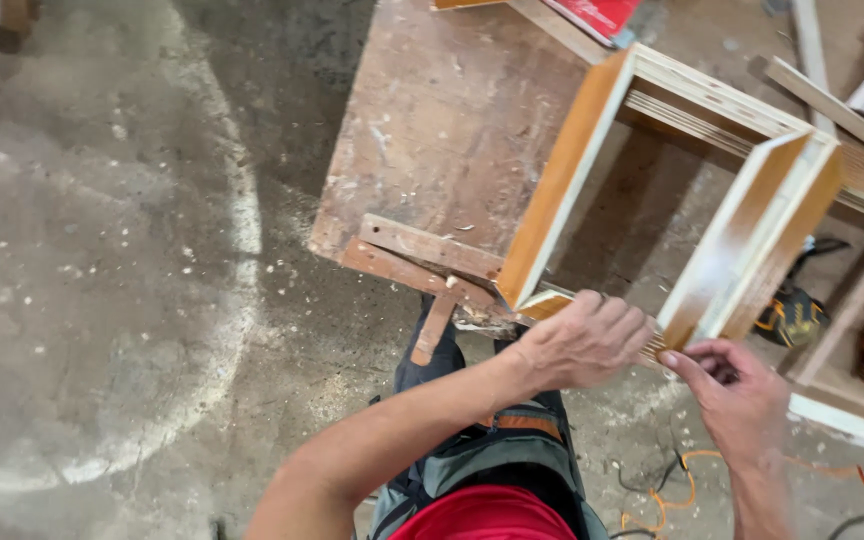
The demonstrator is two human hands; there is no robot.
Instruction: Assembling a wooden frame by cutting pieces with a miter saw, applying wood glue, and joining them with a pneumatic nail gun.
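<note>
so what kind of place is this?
Most likely a woodworking shop. The left hand and right hand work on an open plywood frame on a worn workbench, with sawdust on the concrete floor and power tools nearby.

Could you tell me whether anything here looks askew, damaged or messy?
Yes. The frame hangs well past the workbench edge, steadied by the left hand and right hand. Loose strips lie crooked at the bench corner, and sawdust litters the floor.

Worn brown wooden surface [442, 120], dusty. Red flat object [597, 15] at its far edge. Orange cable [692, 465] on grey concrete floor [102, 270]. Orange-black power tool [792, 315] lower right.
</note>
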